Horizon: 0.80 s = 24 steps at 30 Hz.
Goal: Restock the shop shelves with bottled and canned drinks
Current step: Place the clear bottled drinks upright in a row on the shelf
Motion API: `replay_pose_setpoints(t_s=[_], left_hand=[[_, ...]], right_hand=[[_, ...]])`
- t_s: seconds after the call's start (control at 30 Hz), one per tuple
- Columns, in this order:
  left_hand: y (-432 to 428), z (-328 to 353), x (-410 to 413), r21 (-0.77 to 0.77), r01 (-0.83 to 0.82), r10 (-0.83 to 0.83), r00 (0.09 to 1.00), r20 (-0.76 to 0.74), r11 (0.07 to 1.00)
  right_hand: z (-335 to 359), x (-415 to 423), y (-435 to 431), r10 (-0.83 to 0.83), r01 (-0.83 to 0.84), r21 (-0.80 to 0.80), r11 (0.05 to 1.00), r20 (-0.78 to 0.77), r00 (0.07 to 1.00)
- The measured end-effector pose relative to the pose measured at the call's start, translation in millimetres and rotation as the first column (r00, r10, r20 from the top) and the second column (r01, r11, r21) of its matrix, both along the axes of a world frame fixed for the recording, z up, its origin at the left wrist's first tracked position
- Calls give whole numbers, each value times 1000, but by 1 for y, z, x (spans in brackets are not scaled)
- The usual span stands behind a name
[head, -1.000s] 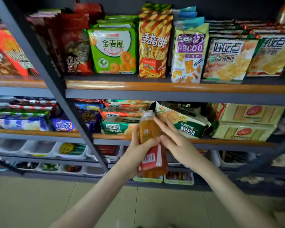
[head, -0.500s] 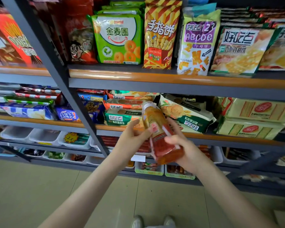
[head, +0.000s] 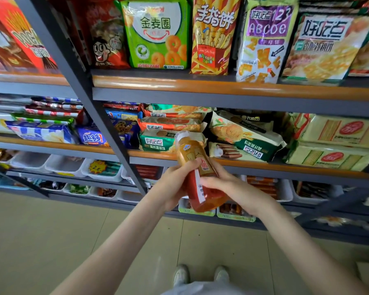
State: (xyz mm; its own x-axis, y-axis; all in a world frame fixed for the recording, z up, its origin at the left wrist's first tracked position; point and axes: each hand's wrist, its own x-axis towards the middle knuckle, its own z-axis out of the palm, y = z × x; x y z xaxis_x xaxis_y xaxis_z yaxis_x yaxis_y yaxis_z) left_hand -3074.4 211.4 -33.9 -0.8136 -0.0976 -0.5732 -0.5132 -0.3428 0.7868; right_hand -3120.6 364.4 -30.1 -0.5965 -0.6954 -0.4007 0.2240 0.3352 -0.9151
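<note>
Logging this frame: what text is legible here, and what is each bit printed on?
"金麦圈": green bag, top shelf.
"手指饼": striped bag, top shelf.
"ABCDE" and "123": purple-topped bag.
"好吃点": cracker bag.
"Franzzi": dark pack, middle shelf.
"2元": yellow tag.
Label on the bottle, gripped by the left hand and right hand: too blurred to read.

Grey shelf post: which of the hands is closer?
Left. The left hand grips the bottle just right of the post; the right hand holds the bottle's far side.
</note>
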Motion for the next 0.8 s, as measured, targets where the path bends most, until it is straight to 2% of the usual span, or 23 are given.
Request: replay_pose_setpoints(t_s=[0.07,0.13,0.23,0.3,0.4,0.5,0.6,0.7,0.73,0.8], left_hand=[[1,-2,1,0,-19,19,1000,-4,1000],[4,-3,1,-4,-35,35,999,-4,999],[6,-2,2,-76,-18,17,1000,-6,997],[2,-1,2,-133,-17,15,1000,-19,991],[-14,-2,3,-151,-54,40,994,-98,987],[-26,-4,7,-111,17,-39,978,-203,994],[-29,-3,8,-48,163,-169,958,-230,986],[-29,-2,5,41,156,-140,954,-265,987],[-28,-1,5,57,138,-117,955,-274,989],[-26,2,5,58,102,-83,957,-277,993]], right_hand=[[0,4,1,56,-30,143,989,-183,982],[-1,8,-4,143,-29,303,953,-359,922],[-4,12,-8,137,0,293,956,-447,884],[-6,9,-4,64,8,181,984,-393,917],[-5,5,4,-79,71,-141,987,-50,996],[-5,1,9,-103,194,-369,909,252,962],[-11,0,5,-61,270,-455,848,422,905],[-12,-2,4,-59,280,-437,855,453,889],[-9,-3,5,-43,237,-423,875,420,906],[0,-3,3,-5,86,-324,942,241,970]])
